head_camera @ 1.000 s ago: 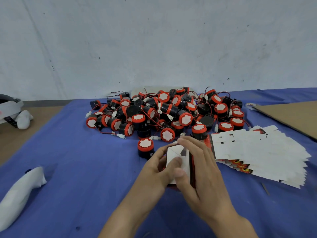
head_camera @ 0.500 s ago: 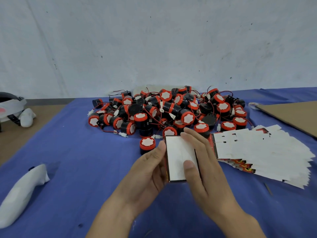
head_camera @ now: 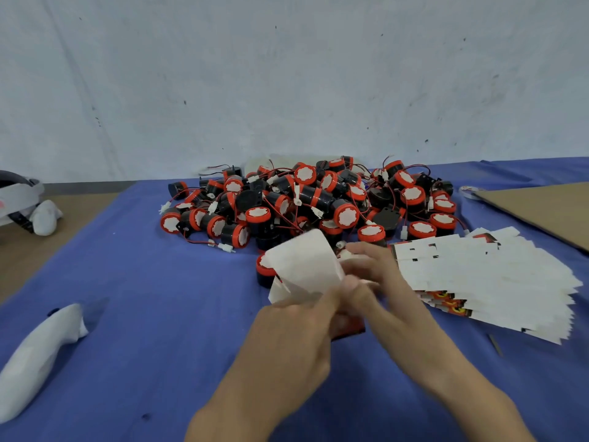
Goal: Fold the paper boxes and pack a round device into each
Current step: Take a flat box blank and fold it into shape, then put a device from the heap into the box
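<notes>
Gripping a partly folded paper box [head_camera: 302, 266] just in front of the body, the left hand [head_camera: 293, 339] and right hand [head_camera: 379, 288] pinch its white card, one flap curling up. Right behind it sits a heap of round devices [head_camera: 306, 199], black with red caps. Flat box blanks [head_camera: 478, 275] fan out to the right on the blue cloth [head_camera: 143, 282], with a scuffed whitish wall [head_camera: 287, 74] behind.

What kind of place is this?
Probably a small packing workshop: a pile of round devices, a stack of flat boxes, and the left hand and right hand folding a paper box.
</notes>
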`<move>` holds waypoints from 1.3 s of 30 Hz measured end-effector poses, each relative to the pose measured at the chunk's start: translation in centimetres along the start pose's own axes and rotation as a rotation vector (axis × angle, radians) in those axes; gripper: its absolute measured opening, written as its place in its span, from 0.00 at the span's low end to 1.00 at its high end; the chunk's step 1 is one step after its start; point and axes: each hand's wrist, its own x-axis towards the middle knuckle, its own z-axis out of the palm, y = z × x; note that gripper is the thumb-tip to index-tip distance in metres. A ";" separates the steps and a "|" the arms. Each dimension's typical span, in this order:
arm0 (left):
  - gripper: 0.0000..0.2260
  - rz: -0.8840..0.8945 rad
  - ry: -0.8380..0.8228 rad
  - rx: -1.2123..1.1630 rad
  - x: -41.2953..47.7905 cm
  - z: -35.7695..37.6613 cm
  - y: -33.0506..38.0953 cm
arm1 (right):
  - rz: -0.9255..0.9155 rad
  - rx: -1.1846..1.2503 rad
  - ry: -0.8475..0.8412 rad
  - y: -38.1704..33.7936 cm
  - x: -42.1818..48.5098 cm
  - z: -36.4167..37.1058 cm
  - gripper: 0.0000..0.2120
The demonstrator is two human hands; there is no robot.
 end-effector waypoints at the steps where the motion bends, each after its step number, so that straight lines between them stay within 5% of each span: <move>1: 0.19 0.032 -0.021 0.044 -0.2 0.4 -0.1 | 0.051 -0.038 -0.045 0.6 0.1 -0.2 0.31; 7: 0.17 0.047 -0.065 0.015 -0.1 2.1 0.2 | 0.139 -0.065 -0.104 2.2 0.2 -1.7 0.22; 10: 0.14 0.029 0.171 -0.066 0.1 2.0 -0.1 | 0.130 -0.058 0.022 2.0 0.3 -3.3 0.19; 13: 0.12 -0.246 0.333 -0.142 0.4 1.5 -1.7 | 0.152 -0.082 0.179 2.0 0.2 -4.6 0.09; 16: 0.17 -0.504 0.187 -0.170 0.3 2.3 -3.9 | 0.168 -0.085 0.261 2.1 0.1 -5.0 0.14; 19: 0.20 -0.529 -0.030 -0.101 -0.1 3.5 -5.1 | 0.216 -0.064 0.224 2.6 0.1 -4.3 0.12; 22: 0.16 -0.528 -0.053 -0.076 0.0 4.0 -5.6 | 0.276 -0.063 0.135 3.6 -0.2 -3.4 0.10; 28: 0.15 -0.636 0.295 -0.327 0.3 1.8 -5.8 | 0.302 -0.024 0.137 3.1 -0.1 -2.9 0.10; 31: 0.15 -0.685 0.465 -0.493 0.2 -0.1 -5.2 | 0.223 -0.094 0.329 1.8 -0.1 -2.9 0.17; 34: 0.18 -0.700 0.589 -0.619 0.1 -1.0 -4.6 | 0.039 -0.130 0.532 0.1 0.0 -2.8 0.08; 39: 0.28 -0.571 0.676 -0.530 -0.1 -1.3 -3.2 | -0.111 -0.111 0.510 -2.3 -0.1 -0.4 0.09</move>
